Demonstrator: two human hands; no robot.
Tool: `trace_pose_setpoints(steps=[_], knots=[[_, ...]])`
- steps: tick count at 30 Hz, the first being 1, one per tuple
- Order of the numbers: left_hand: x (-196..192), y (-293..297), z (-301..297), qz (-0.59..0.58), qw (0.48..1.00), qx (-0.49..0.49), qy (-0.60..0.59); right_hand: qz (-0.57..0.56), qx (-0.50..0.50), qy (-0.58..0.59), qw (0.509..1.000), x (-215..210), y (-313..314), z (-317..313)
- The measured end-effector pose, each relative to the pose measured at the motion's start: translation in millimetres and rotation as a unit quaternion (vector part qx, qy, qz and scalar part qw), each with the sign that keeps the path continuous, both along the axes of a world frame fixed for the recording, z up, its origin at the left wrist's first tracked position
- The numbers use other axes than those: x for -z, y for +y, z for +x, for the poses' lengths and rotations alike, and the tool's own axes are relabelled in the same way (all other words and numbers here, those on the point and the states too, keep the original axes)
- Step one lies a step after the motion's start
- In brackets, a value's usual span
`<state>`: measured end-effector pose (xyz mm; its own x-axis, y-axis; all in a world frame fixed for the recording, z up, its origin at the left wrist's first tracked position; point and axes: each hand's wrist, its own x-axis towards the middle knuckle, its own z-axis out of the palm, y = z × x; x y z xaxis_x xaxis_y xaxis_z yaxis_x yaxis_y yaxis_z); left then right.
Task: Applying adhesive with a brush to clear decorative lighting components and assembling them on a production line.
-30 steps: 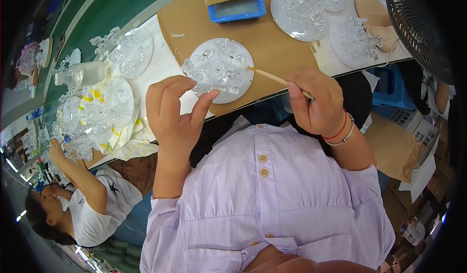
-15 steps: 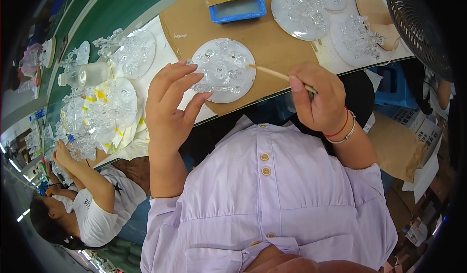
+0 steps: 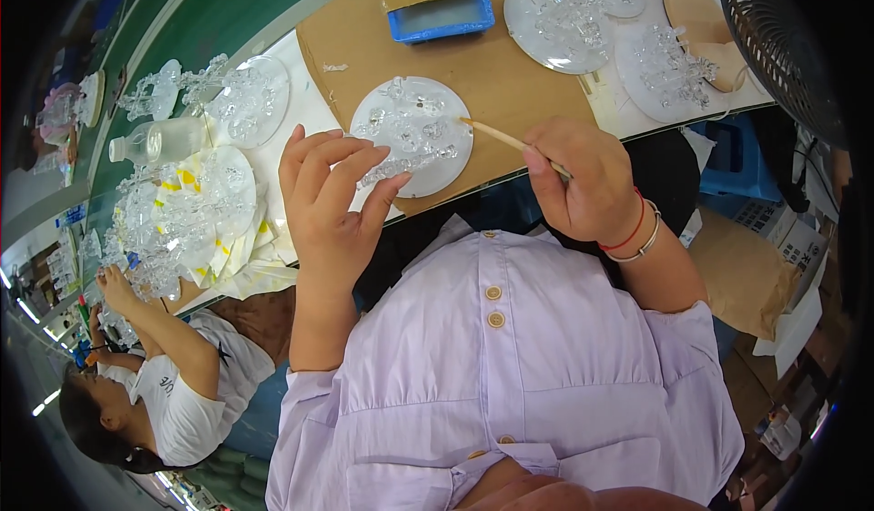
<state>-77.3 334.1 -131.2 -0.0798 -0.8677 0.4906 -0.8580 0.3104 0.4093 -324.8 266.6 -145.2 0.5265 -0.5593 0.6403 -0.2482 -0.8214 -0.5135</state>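
left hand (image 3: 328,202) shifted onto round plate (image 3: 414,136), thin stick (image 3: 510,140)

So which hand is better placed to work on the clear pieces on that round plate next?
Probably the right hand: it grips the thin wooden stick, tip over the round plate. The left hand only touches a clear piece.

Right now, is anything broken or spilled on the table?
Nothing looks broken or spilled. The white round plate lies flat on the brown board with clear glass pieces on it. The right hand holds a thin wooden stick toward them, and the left hand touches the plate's near edge.
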Motion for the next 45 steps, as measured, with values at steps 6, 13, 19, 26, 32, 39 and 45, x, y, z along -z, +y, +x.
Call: trace_pose_setpoints(steps=[6,13,19,26,32,39,45], knots=[[3,1,-3,-0.009,1.000,-0.008,-0.006,0.003,0.000,0.027,1.000,-4,9,-3],[5,4,-7,-0.010,1.000,-0.008,-0.016,-0.008,-0.026,0.016,1.000,-1,19,-1],[6,7,-12,-0.018,1.000,-0.009,-0.016,-0.008,-0.036,0.019,0.999,-4,25,3],[9,8,-14,-0.024,1.000,-0.005,-0.004,0.005,-0.046,0.012,0.999,-7,27,8],[12,8,-16,-0.022,1.000,-0.002,0.001,0.015,-0.034,-0.011,0.999,-4,22,8],[17,6,-20,-0.057,0.998,-0.011,0.004,0.041,0.000,0.009,0.999,-6,12,1],[19,0,-25,-0.079,0.996,-0.043,-0.018,0.017,0.007,0.006,1.000,0,6,1]])
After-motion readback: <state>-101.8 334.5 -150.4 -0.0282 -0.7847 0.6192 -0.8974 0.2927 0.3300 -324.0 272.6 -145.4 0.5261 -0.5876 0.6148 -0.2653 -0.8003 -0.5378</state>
